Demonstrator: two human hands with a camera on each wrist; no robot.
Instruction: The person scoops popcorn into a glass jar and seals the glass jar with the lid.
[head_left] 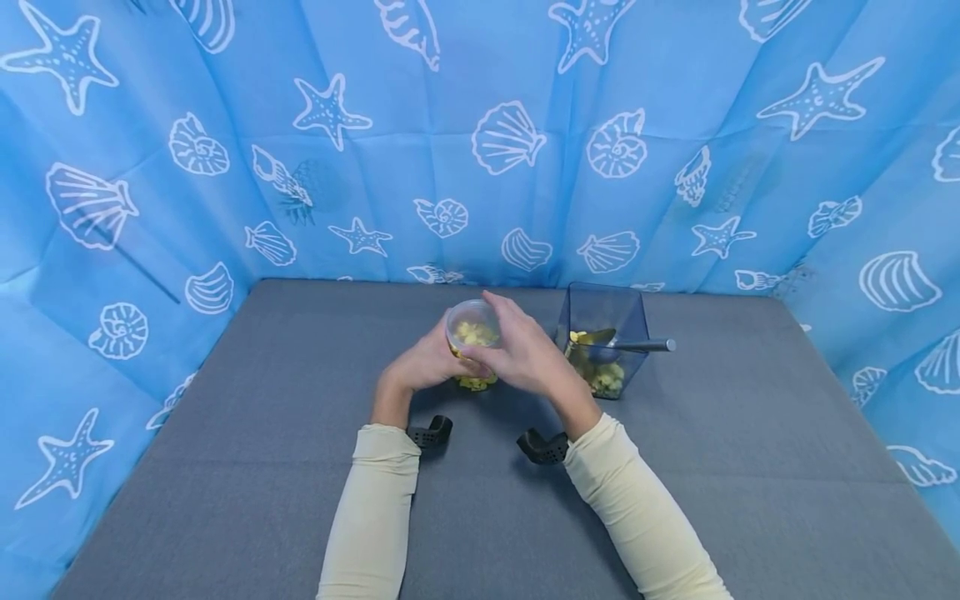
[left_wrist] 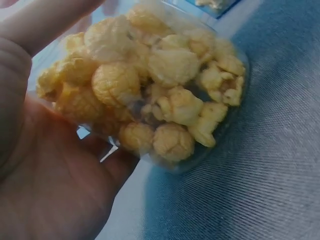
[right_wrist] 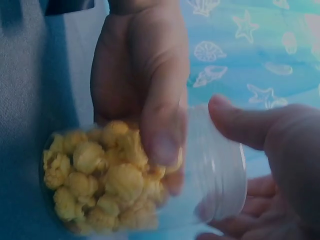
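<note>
A clear plastic jar (right_wrist: 207,165), partly filled with yellow popcorn (right_wrist: 85,155), is between both hands over the middle of the table. My left hand (head_left: 431,358) grips the jar's side, its thumb lying across the wall in the right wrist view. Around the jar's top end curls my right hand (head_left: 528,350), with the thumb on one side of the rim and the fingers on the other. In the left wrist view, popcorn pieces (left_wrist: 117,82) show through the wall, and the jar's base is close to the table cloth.
Right of the hands stands a bluish transparent bin (head_left: 592,304) with popcorn at its bottom. A scoop (head_left: 645,345) leans in it, handle over the right rim. Grey cloth covers the table (head_left: 247,467). A blue curtain (head_left: 420,175) with shells and starfish hangs behind.
</note>
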